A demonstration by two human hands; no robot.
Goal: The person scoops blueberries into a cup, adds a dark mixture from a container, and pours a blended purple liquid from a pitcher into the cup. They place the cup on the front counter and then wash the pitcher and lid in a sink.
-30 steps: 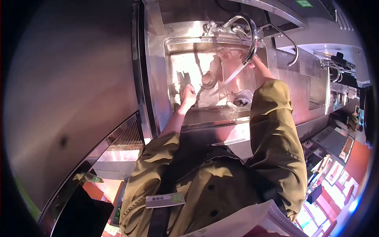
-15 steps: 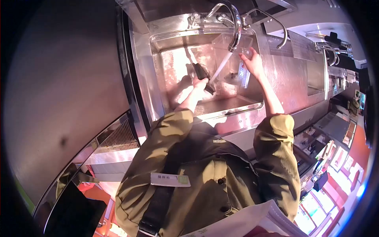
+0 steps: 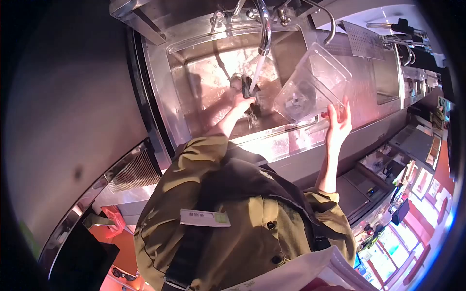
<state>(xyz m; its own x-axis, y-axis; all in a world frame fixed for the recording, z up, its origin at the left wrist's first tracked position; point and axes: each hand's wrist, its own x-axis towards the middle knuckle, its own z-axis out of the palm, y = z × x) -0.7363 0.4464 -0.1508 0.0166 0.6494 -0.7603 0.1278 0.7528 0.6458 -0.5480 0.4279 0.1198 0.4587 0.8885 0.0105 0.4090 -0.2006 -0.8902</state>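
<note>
My left hand (image 3: 241,103) is down in the steel sink (image 3: 177,92), closed around a dark, blackish item (image 3: 248,87) whose kind I cannot make out. Water from the curved faucet (image 3: 264,39) runs onto that item. At the sink's right rim, my right hand (image 3: 339,123) grips the near edge of a clear plastic container (image 3: 315,82). The container is tilted, partly over the sink and partly over the counter. A small dark patch shows through its lower end.
A second, thinner spout (image 3: 331,22) arches at the back right. Beyond it lies a perforated metal plate (image 3: 364,41). The steel counter (image 3: 371,87) runs on to the right, and a dark panel (image 3: 73,97) stands at left.
My right hand has lifted the clear container out of the sink and brought it right and nearer to me. My left hand keeps the dark item at the water stream. The view has shifted.
</note>
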